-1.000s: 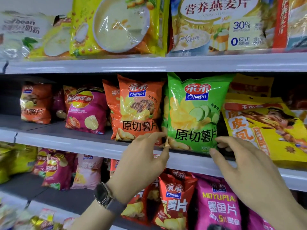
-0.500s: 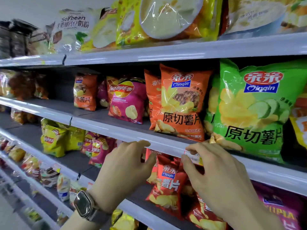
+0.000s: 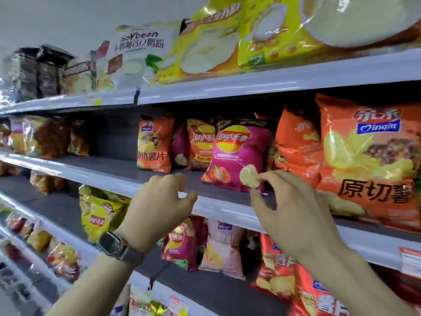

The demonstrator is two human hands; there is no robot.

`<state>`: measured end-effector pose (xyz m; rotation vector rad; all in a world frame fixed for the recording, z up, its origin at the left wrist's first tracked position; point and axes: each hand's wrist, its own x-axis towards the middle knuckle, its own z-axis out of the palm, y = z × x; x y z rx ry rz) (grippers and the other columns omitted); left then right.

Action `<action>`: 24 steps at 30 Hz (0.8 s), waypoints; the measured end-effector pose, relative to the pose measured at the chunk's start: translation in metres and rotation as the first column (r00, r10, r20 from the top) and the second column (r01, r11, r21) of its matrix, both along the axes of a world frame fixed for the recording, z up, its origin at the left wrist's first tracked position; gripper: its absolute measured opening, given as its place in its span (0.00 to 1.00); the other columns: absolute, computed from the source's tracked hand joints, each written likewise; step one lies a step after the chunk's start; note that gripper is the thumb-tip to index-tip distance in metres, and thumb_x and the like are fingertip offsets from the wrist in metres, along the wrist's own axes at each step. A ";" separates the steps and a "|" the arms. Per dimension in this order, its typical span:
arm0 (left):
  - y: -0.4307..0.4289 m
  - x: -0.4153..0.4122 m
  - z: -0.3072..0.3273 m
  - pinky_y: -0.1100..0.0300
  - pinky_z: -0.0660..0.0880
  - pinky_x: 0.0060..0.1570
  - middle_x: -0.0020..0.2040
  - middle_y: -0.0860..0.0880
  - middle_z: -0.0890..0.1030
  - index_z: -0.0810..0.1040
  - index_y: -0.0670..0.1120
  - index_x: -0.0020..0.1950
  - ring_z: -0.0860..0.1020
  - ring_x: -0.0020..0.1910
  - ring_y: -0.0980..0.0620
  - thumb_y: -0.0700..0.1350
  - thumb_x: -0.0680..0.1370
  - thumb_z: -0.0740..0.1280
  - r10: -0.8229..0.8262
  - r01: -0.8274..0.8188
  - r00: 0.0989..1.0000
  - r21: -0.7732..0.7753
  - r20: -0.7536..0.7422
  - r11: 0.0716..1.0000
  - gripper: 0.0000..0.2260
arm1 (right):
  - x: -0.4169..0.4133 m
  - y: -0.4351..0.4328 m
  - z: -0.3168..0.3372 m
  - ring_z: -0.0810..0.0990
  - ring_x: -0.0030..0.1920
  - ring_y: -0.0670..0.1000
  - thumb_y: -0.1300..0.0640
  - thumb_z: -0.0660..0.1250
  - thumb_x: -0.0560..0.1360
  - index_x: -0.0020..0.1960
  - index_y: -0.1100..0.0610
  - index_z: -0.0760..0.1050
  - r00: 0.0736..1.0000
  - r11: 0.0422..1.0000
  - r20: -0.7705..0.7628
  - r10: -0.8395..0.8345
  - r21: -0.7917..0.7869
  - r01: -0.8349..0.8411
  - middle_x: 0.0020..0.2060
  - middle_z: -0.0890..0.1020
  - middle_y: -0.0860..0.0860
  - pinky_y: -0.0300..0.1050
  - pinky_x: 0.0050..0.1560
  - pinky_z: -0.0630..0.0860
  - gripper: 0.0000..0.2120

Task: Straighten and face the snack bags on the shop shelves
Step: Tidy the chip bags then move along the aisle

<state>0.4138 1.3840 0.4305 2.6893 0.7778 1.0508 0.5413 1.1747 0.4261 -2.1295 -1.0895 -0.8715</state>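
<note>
We note a glossy, crinkled magenta Lay's bag (image 3: 237,156) on the middle shelf (image 3: 216,208), at 9 o'clock of the orange bag (image 3: 369,160). Our right hand (image 3: 293,213) pinches its lower corner; our left hand (image 3: 159,206) is curled and empty. Both rested on the shelf lip 0.5 s ago.

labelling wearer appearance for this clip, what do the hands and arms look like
Left hand and right hand are bare, no gloves. Both forearms are bare, no sleeves in view. The left wrist carries a watch with a dark rectangular face and grey band.

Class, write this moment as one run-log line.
left hand: curled, at shelf edge | right hand: at pink Lay's bag corner | grip: unclear
</note>
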 end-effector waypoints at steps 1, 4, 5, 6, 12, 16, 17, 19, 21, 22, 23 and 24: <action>0.016 -0.001 0.003 0.49 0.79 0.48 0.50 0.53 0.84 0.80 0.53 0.50 0.80 0.53 0.44 0.62 0.73 0.58 -0.010 0.010 1.000 -0.005 0.007 1.000 0.18 | 0.000 0.013 0.002 0.76 0.48 0.50 0.45 0.63 0.79 0.55 0.49 0.78 1.000 1.000 0.003 0.001 0.015 -0.001 0.48 0.79 0.43 0.47 0.42 0.71 0.10; 0.062 -0.001 0.007 0.46 0.80 0.52 0.52 0.51 0.85 0.81 0.53 0.55 0.81 0.54 0.40 0.61 0.72 0.58 -0.010 0.010 1.000 -0.012 0.008 1.000 0.20 | 0.004 0.050 0.005 0.78 0.51 0.56 0.46 0.65 0.78 0.55 0.53 0.78 0.997 0.997 -0.041 -0.065 0.032 0.067 0.52 0.80 0.48 0.54 0.47 0.77 0.12; 0.076 0.000 0.010 0.46 0.79 0.53 0.53 0.51 0.86 0.81 0.55 0.59 0.81 0.55 0.39 0.61 0.72 0.59 -0.002 0.002 1.000 -0.012 0.011 1.000 0.21 | 0.007 0.060 0.006 0.79 0.54 0.58 0.46 0.65 0.78 0.56 0.55 0.78 0.993 0.995 -0.072 -0.096 0.029 0.098 0.56 0.81 0.50 0.55 0.50 0.78 0.14; 0.091 0.002 0.013 0.45 0.79 0.55 0.55 0.51 0.86 0.80 0.56 0.62 0.80 0.57 0.38 0.62 0.72 0.59 0.009 -0.009 1.000 -0.020 0.013 1.000 0.23 | 0.010 0.069 0.006 0.78 0.59 0.59 0.47 0.66 0.78 0.59 0.58 0.78 0.987 0.992 -0.108 -0.116 0.027 0.120 0.61 0.80 0.52 0.55 0.56 0.77 0.16; 0.184 0.024 0.029 0.42 0.75 0.61 0.69 0.43 0.76 0.65 0.50 0.80 0.75 0.67 0.34 0.54 0.78 0.69 0.045 -0.037 0.997 -0.119 0.065 0.992 0.32 | 0.029 0.102 0.016 0.67 0.77 0.58 0.39 0.64 0.79 0.79 0.60 0.64 0.932 0.978 -0.303 -0.197 0.003 0.208 0.78 0.69 0.55 0.54 0.75 0.65 0.37; 0.236 0.050 0.042 0.43 0.71 0.65 0.71 0.38 0.73 0.63 0.47 0.80 0.74 0.68 0.33 0.56 0.75 0.74 0.021 0.021 0.990 -0.290 0.139 0.957 0.38 | 0.046 0.115 0.019 0.76 0.70 0.56 0.31 0.57 0.71 0.39 0.53 0.73 0.876 0.968 -0.435 -0.209 0.033 0.247 0.56 0.82 0.52 0.55 0.72 0.69 0.25; 0.247 0.057 0.045 0.44 0.71 0.66 0.71 0.38 0.72 0.62 0.46 0.81 0.74 0.68 0.34 0.58 0.73 0.74 0.003 0.061 0.985 -0.365 0.172 0.929 0.41 | 0.045 0.116 0.019 0.75 0.70 0.55 0.33 0.59 0.72 0.36 0.51 0.70 0.882 0.972 -0.429 -0.197 0.028 0.231 0.54 0.81 0.50 0.56 0.72 0.70 0.22; 0.264 0.071 0.050 0.43 0.69 0.72 0.75 0.37 0.68 0.58 0.46 0.83 0.71 0.72 0.36 0.60 0.71 0.75 -0.007 0.135 0.967 -0.492 0.253 0.860 0.47 | 0.040 0.117 0.018 0.76 0.68 0.54 0.39 0.62 0.75 0.47 0.50 0.77 0.913 0.979 -0.374 -0.164 0.052 0.197 0.53 0.80 0.46 0.57 0.69 0.72 0.15; 0.277 0.084 0.052 0.43 0.63 0.77 0.80 0.37 0.59 0.50 0.45 0.85 0.63 0.78 0.35 0.58 0.75 0.76 0.026 0.143 0.958 -0.549 0.287 0.824 0.49 | 0.041 0.117 0.016 0.77 0.64 0.51 0.40 0.65 0.75 0.69 0.49 0.73 0.920 0.976 -0.380 -0.095 0.145 0.160 0.56 0.82 0.45 0.56 0.65 0.75 0.25; 0.282 0.090 0.053 0.43 0.61 0.78 0.82 0.37 0.55 0.46 0.45 0.86 0.60 0.80 0.35 0.57 0.76 0.77 0.038 0.137 0.956 -0.556 0.292 0.820 0.51 | 0.044 0.117 0.017 0.77 0.64 0.50 0.40 0.66 0.75 0.74 0.48 0.69 0.921 0.970 -0.385 -0.050 0.201 0.137 0.60 0.80 0.45 0.57 0.65 0.75 0.30; 0.286 0.094 0.054 0.43 0.60 0.79 0.83 0.38 0.53 0.44 0.45 0.86 0.59 0.81 0.34 0.58 0.75 0.77 0.047 0.132 0.955 -0.561 0.293 0.817 0.53 | 0.047 0.117 0.018 0.76 0.67 0.50 0.39 0.68 0.75 0.76 0.48 0.65 0.912 0.961 -0.409 -0.036 0.237 0.144 0.65 0.77 0.46 0.57 0.67 0.75 0.33; 0.289 0.097 0.054 0.42 0.59 0.80 0.83 0.38 0.52 0.42 0.46 0.86 0.58 0.82 0.34 0.58 0.75 0.78 0.048 0.133 0.955 -0.569 0.292 0.812 0.55 | 0.048 0.117 0.021 0.74 0.69 0.51 0.40 0.70 0.76 0.78 0.48 0.63 0.894 0.953 -0.447 -0.033 0.256 0.163 0.70 0.75 0.47 0.57 0.69 0.74 0.35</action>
